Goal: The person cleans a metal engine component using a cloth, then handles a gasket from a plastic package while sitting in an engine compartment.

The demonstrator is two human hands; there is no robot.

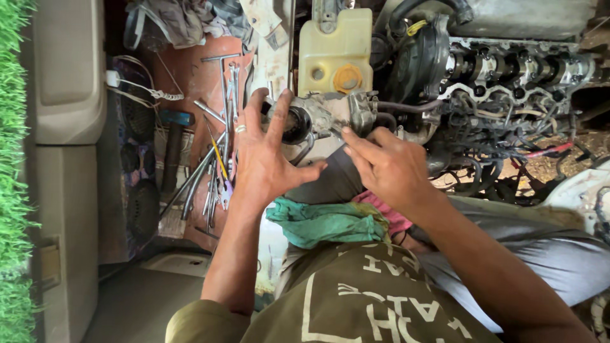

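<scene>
Left hand: the left hand (pixel 264 155) is spread wide, fingers apart, a ring on one finger; its fingertips rest on the grey metal engine part with a round black opening (pixel 298 121), and it grips nothing.
Right hand: the right hand (pixel 387 166) reaches in from the right, its fingers drawn together and pointing left, the tips touching the right side of the same part near a small metal fitting; whether they pinch anything I cannot tell.
Engine part: it sits just below the cream plastic fluid tank with a yellow round cap (pixel 335 54), between the two hands, at the front of the open engine bay.
Engine: the bare metal cylinder head with exposed valve gear (pixel 515 70) lies to the right, with black hoses and wires tangled under it.
Tools: a heap of long steel spanners and rods (pixel 213 165) lies on the reddish-brown floor surface (pixel 190 82) just left of the left hand.
Cloth: a crumpled teal-green rag (pixel 327 222) lies on the person's lap, below both hands, with a pink cloth (pixel 391 216) beside it.
Edge: a strip of green artificial turf (pixel 14 171) runs down the far left.
</scene>
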